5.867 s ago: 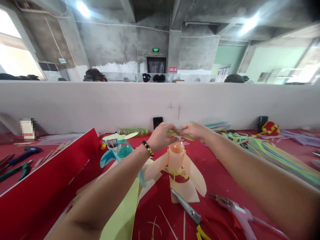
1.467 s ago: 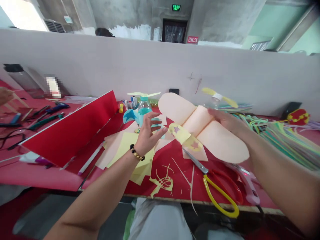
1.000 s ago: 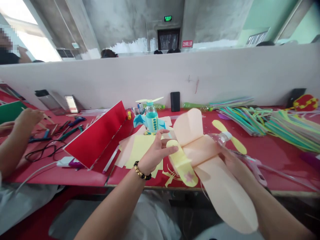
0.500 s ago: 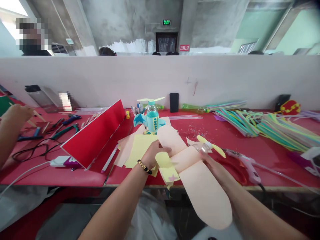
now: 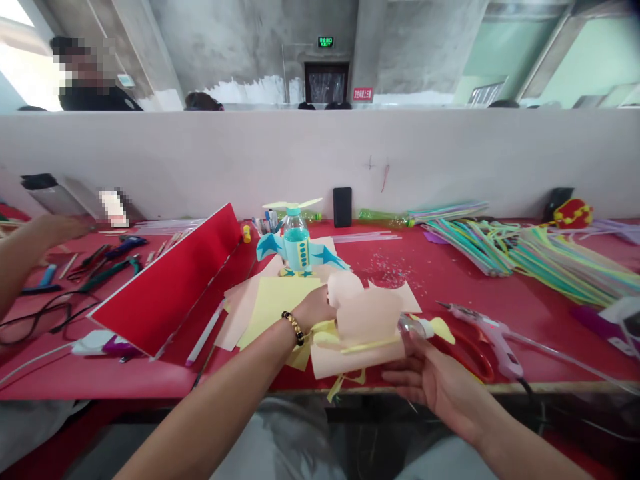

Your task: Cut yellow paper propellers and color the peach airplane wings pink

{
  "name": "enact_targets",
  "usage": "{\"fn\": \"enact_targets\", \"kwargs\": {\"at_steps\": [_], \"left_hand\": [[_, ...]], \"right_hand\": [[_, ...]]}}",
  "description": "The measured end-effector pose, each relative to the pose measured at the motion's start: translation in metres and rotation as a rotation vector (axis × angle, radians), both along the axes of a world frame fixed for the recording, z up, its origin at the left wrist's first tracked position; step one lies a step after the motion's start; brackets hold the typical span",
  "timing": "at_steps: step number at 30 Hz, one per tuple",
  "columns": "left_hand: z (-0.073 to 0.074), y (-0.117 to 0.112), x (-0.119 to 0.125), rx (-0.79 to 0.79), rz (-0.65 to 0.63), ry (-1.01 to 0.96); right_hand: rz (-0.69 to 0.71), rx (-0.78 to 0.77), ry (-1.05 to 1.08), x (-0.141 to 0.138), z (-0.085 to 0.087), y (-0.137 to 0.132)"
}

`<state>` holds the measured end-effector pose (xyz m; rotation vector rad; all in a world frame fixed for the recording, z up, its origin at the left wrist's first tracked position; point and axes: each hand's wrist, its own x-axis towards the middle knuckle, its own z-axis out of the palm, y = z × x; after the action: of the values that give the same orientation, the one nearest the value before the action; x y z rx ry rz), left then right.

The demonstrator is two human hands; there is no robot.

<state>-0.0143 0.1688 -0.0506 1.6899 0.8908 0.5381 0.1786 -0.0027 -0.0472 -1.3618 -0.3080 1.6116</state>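
My hands hold a paper aeroplane of peach and yellow card [image 5: 363, 330] over the red table's front edge, its peach wings bent up and bunched. My left hand [image 5: 315, 310], with a dark beaded bracelet at the wrist, grips the near side of the model. My right hand [image 5: 430, 377] curls beneath it, around a clear plastic bottle [image 5: 411, 326] that forms the body. A yellow propeller [image 5: 441, 329] sits at the bottle's cap. Much of the bottle is hidden by the paper.
A blue-and-teal bottle plane [image 5: 297, 250] stands beyond loose yellow paper [image 5: 275, 303]. Right of my hand lie red-handled scissors [image 5: 473, 353] and a pink glue gun [image 5: 487, 340]. A red board [image 5: 170, 280] stands at left, where a co-worker's hand [image 5: 57, 230] reaches over tools.
The peach wings have gone from spread out to bent up and bunched. The model has swung level across the table edge, and my right hand now lies palm-up under it.
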Motion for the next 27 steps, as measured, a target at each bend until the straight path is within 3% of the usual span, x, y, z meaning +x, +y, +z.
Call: {"fn": "enact_targets", "kwargs": {"at_steps": [6, 12, 16, 18, 22, 27], "left_hand": [[-0.002, 0.01, -0.001, 0.172, 0.065, 0.185], [0.02, 0.002, -0.019, 0.487, 0.135, 0.326], [0.041, -0.011, -0.023, 0.209, 0.048, 0.127], [0.051, -0.02, -0.023, 0.152, 0.018, 0.073], [0.066, -0.038, -0.031, 0.234, -0.12, 0.083], [0.07, -0.065, -0.043, 0.48, -0.222, 0.083]], "right_hand": [[0.096, 0.014, -0.252, 0.011, -0.005, -0.021], [0.306, 0.232, -1.02, 0.05, -0.019, -0.046], [0.256, 0.396, -1.583, 0.08, -0.019, -0.051], [0.268, 0.437, -1.769, 0.093, -0.024, -0.048], [0.411, 0.414, -1.783, 0.108, -0.037, -0.039], [0.356, 0.36, -1.635, 0.116, -0.039, -0.03]]}}
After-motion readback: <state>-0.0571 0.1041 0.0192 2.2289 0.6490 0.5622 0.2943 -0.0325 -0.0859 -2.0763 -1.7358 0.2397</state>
